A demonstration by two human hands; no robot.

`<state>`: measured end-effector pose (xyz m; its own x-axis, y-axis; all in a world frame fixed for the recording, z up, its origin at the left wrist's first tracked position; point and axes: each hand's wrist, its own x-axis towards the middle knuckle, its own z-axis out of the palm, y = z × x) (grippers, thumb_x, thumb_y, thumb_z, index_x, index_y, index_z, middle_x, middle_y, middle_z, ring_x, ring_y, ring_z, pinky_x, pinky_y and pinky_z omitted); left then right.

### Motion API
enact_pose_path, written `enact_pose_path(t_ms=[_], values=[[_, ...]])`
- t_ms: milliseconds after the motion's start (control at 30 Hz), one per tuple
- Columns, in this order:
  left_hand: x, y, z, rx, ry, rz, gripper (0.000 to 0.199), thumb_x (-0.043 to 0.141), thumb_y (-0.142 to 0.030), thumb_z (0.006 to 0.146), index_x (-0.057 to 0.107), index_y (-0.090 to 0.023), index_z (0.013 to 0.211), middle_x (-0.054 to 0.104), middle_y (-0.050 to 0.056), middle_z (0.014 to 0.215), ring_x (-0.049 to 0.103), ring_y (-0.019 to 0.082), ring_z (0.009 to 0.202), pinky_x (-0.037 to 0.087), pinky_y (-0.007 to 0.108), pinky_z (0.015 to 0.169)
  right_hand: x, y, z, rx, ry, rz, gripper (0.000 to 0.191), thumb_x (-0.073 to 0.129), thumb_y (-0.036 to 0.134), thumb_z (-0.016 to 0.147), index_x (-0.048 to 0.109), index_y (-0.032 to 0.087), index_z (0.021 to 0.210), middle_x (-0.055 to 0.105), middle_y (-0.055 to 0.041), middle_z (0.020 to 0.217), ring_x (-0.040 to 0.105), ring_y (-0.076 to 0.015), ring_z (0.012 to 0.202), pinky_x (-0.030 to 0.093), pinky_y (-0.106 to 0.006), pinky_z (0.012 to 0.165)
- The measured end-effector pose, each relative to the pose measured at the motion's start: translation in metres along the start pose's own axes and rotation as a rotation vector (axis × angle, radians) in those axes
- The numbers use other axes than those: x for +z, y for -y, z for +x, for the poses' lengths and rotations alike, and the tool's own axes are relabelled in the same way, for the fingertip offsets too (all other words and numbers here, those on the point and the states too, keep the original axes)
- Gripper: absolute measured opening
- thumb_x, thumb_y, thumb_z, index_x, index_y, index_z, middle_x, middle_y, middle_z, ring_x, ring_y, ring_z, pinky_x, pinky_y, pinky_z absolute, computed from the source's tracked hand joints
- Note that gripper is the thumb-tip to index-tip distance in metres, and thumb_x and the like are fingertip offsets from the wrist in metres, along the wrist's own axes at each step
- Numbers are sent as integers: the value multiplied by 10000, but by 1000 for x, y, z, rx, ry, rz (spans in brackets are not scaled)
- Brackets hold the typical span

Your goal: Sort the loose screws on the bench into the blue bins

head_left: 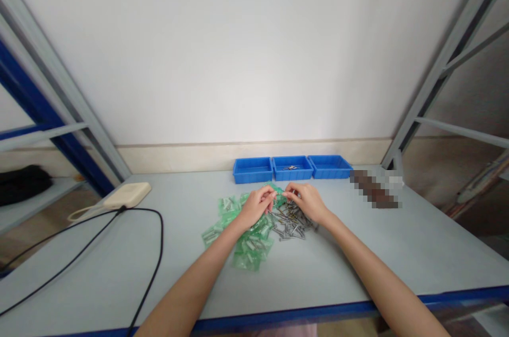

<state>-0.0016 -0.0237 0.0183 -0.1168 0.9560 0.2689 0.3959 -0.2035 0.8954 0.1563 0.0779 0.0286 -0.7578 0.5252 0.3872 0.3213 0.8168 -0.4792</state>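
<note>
My left hand [260, 204] is closed, its thumb and fingers pinched at the edge of a small green plastic bag [280, 198]. My right hand [303, 200] is closed too, pinching at the bag's other side, above loose metal screws [292, 230]. Beneath and left of my left hand lies a heap of green bags [254, 244] with small metal and pale parts inside. The screws lie in a loose pile right of that heap. What the bag between my hands contains is too small to tell.
Three blue bins stand in a row at the back: left bin [253, 176], middle bin [293, 174] holding a few screws, right bin [332, 173]. A white box [127, 195] with black cables [161, 236] lies left. A blurred-out brown object [374, 189] lies right.
</note>
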Motion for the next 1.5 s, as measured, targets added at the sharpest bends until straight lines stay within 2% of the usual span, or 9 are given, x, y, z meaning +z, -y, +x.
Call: enact_pose_path(t_ms=[233,467,667,733,933,1000,1167,1367,1500], values=[[1,-2,1,5,-61,7,284,474,-447,817,530,-170,796,475,-52,498,433,98,420,347,205,435,2,4,1,-14,-36,177,212,470,319,858,638,197,810,675,-14,761,584,-158,711,371,-241,659],[1,-7,0,6,-104,57,396,415,-440,848,448,-171,559,408,-50,438,390,86,407,326,216,462,3,5,0,46,-21,212,346,441,373,865,599,173,631,609,12,603,538,-139,594,343,-231,604],[2,-5,1,-9,-102,-1,260,465,-429,821,505,-176,775,450,-61,467,415,100,404,328,205,427,7,3,2,27,-61,280,252,449,354,860,600,180,759,619,3,706,536,-141,653,357,-230,632],[2,-4,1,-7,-104,-4,253,468,-425,820,507,-177,792,453,-62,470,417,100,404,328,205,428,6,3,2,25,-63,283,241,456,355,855,598,180,771,618,0,719,534,-143,663,358,-231,635],[1,-5,0,8,-120,60,407,408,-440,852,419,-174,544,392,-52,427,375,83,404,313,211,457,7,3,-1,31,41,278,373,394,400,876,533,176,612,499,34,532,471,-121,537,327,-221,563],[1,-5,0,7,-118,56,388,408,-436,853,441,-170,572,394,-56,431,375,83,403,305,207,450,8,2,0,32,32,278,359,402,392,873,537,175,621,484,38,521,462,-118,526,316,-219,549],[2,-2,1,9,-115,26,262,461,-419,828,512,-163,794,407,-77,452,370,86,392,289,197,421,8,1,2,25,-34,315,245,437,355,863,580,178,771,564,20,613,513,-131,590,341,-222,586],[0,1,2,1,-137,79,401,412,-457,843,453,-164,572,346,-65,442,317,72,391,253,207,428,5,2,0,27,53,312,342,407,383,877,557,175,651,539,26,556,490,-121,545,328,-219,552],[0,1,2,0,-126,52,321,415,-443,846,490,-168,698,389,-72,441,348,81,383,276,202,428,6,2,0,23,61,319,299,434,377,866,584,175,704,579,23,585,502,-121,550,337,-218,555]])
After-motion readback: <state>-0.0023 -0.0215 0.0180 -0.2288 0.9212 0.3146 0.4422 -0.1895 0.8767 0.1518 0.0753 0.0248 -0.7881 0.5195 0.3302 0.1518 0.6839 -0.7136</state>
